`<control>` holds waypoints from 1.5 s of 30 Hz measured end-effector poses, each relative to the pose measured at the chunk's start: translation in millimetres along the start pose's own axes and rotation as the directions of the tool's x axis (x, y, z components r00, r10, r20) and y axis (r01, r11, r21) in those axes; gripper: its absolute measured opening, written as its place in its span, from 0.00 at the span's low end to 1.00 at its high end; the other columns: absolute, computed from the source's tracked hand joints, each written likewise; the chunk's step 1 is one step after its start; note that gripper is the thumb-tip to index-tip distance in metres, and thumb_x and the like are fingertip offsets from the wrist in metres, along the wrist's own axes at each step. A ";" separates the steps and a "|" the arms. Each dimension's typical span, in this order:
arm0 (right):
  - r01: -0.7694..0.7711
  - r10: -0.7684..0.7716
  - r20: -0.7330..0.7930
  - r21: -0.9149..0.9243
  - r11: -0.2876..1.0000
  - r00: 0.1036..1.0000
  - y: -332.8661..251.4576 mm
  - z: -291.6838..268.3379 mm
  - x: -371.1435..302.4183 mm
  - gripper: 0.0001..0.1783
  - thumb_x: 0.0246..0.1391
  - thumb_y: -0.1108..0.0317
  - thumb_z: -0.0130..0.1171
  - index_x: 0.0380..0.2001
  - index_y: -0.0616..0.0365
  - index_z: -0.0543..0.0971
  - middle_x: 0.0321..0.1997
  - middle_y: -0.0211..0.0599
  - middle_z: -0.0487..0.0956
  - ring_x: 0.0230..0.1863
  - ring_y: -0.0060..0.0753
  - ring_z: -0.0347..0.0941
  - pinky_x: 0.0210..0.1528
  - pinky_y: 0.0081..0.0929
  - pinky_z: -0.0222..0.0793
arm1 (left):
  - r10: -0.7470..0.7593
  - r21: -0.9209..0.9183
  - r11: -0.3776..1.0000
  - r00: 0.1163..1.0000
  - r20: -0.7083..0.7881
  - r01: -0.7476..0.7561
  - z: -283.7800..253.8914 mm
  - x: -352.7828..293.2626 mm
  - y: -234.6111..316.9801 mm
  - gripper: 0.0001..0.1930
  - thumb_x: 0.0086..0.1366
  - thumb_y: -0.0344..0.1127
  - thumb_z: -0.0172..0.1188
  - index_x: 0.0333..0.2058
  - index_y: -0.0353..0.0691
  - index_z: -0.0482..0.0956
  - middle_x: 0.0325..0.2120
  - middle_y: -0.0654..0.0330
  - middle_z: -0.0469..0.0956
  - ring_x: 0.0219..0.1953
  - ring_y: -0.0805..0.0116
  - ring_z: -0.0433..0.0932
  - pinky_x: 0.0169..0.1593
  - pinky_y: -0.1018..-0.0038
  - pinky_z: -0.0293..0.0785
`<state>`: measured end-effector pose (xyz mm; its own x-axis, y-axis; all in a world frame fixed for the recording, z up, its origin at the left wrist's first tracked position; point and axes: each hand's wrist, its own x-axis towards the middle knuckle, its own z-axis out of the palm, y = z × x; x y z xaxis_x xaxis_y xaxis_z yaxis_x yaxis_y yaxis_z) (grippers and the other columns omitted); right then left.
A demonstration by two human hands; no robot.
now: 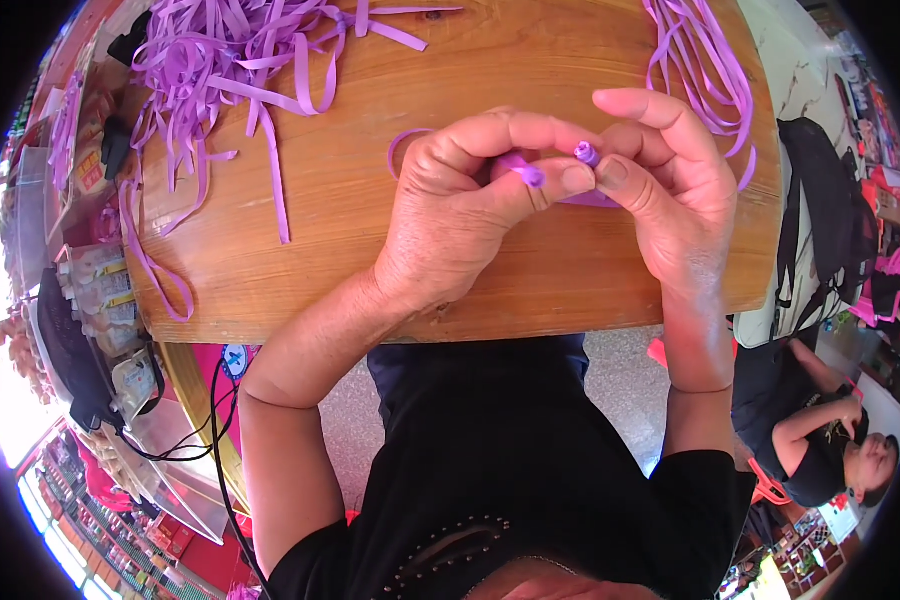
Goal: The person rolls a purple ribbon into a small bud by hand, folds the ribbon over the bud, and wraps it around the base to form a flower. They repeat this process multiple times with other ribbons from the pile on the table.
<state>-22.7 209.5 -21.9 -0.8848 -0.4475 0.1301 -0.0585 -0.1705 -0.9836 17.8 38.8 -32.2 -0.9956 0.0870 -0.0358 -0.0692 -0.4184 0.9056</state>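
Both hands meet over a wooden table (350,200) and pinch one purple ribbon strip (555,170). My left hand (470,210) curls around it, thumb pressed on a small rolled end. My right hand (670,190) pinches the other rolled end between thumb and forefinger. A loop of the same ribbon (402,145) sticks out from behind my left hand. Most of the strip is hidden by the fingers.
A tangled heap of purple ribbon strips (230,60) lies at the table's far left, a neater bundle of ribbons (705,60) at the far right. Packaged goods (105,300) crowd the left side. A seated person in black (820,430) is at the lower right.
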 end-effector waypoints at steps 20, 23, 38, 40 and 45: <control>-0.105 0.098 0.058 0.133 0.986 0.993 -5.5 1.2 -2.7 0.20 0.53 0.78 0.59 0.50 0.63 0.71 0.34 0.30 0.77 0.38 0.18 0.73 0.43 0.13 0.69 | 0.056 0.025 0.998 0.986 0.160 -0.060 -3.4 0.5 -4.1 0.10 0.60 0.27 0.61 0.41 0.36 0.77 0.36 0.60 0.78 0.39 0.76 0.74 0.46 0.79 0.71; -0.086 0.078 0.107 0.065 0.994 0.991 -5.7 2.7 -4.4 0.20 0.53 0.78 0.59 0.50 0.62 0.71 0.35 0.30 0.77 0.39 0.17 0.73 0.43 0.13 0.69 | 0.123 -0.060 0.992 0.975 0.186 -0.114 -6.4 -0.9 -9.2 0.09 0.60 0.27 0.61 0.40 0.35 0.77 0.35 0.61 0.78 0.39 0.77 0.73 0.46 0.80 0.70; -0.028 0.030 0.109 -0.018 0.999 0.994 -8.9 4.2 -5.1 0.18 0.54 0.78 0.57 0.50 0.63 0.71 0.31 0.29 0.74 0.35 0.17 0.71 0.39 0.12 0.67 | 0.202 -0.108 0.975 0.975 0.095 -0.192 -5.0 -0.1 -9.7 0.06 0.61 0.22 0.59 0.37 0.32 0.76 0.32 0.62 0.77 0.35 0.79 0.75 0.42 0.83 0.73; -0.056 0.055 0.079 0.015 0.998 0.995 -9.7 3.0 -6.4 0.18 0.56 0.75 0.57 0.51 0.63 0.70 0.30 0.30 0.74 0.34 0.18 0.71 0.38 0.13 0.67 | 0.212 -0.004 0.977 0.973 0.094 -0.213 -4.1 -0.4 -8.8 0.07 0.60 0.22 0.59 0.37 0.32 0.76 0.32 0.61 0.78 0.33 0.78 0.77 0.41 0.82 0.74; -0.102 0.100 0.017 0.137 0.985 0.995 -3.1 12.7 -5.6 0.20 0.57 0.68 0.57 0.50 0.65 0.70 0.32 0.30 0.74 0.31 0.17 0.69 0.33 0.13 0.64 | 0.213 0.143 0.966 0.976 0.038 -0.217 -7.5 2.0 -6.4 0.09 0.57 0.22 0.62 0.38 0.33 0.79 0.25 0.65 0.74 0.26 0.81 0.72 0.33 0.85 0.71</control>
<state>-11.7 201.5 -17.9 -0.8780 -0.4776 0.0329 0.0957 -0.2425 -0.9654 15.8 34.8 -41.3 -0.9843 0.0298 0.1742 0.1579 -0.2939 0.9427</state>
